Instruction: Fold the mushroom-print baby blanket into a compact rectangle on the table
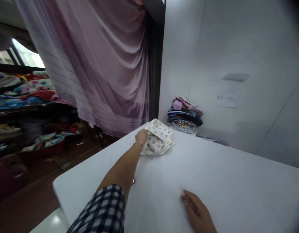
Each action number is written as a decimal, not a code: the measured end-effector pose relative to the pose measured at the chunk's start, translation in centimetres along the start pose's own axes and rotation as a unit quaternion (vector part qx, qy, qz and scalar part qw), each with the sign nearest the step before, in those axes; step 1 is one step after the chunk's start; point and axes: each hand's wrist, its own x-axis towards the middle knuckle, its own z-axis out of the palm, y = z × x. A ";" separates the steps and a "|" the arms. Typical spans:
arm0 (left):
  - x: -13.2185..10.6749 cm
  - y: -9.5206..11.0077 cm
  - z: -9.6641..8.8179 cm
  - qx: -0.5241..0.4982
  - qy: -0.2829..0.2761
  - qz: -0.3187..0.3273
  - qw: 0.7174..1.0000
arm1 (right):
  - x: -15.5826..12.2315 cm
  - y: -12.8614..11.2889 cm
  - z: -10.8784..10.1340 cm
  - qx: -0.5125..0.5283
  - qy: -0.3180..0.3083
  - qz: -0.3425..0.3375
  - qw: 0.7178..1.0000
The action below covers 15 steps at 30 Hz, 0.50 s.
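Observation:
My left hand [141, 137] reaches far across the white table [224, 174] and closes on the edge of a crumpled white patterned cloth [159, 139] lying near the table's far corner. A thin bracelet shows at that wrist, and the sleeve is dark checked. My right hand [195, 208] rests flat on the tabletop close to me, fingers stretched out, holding nothing.
A stack of folded colourful clothes [184, 115] stands against the white wall behind the cloth. A paper label [226, 98] is stuck on the wall. A purple curtain [103, 64] hangs at the left, with shelves of fabrics [23, 90] beyond it.

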 end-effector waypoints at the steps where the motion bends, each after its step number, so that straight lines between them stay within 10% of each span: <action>1: 0.9 1.2 -0.5 -0.016 0.013 -0.003 1.000 | 0.0 -0.1 -0.1 0.010 -0.002 0.015 1.000; 5: 3.1 8.2 -4.0 -0.124 0.083 0.011 0.989 | 0.5 -1.2 -0.8 0.048 0.022 0.068 0.996; 7: 2.2 11.9 -6.7 -0.315 0.127 0.088 0.936 | 1.2 -2.5 -1.5 0.059 0.044 0.062 0.995; 11: -4.0 17.8 -12.8 -0.495 0.126 0.230 0.828 | 3.4 -6.0 -3.6 0.034 0.124 -0.012 0.992; 15: -11.8 20.9 -17.2 -0.508 0.092 0.349 0.783 | 5.3 -8.7 -6.6 -0.054 0.225 -0.065 0.971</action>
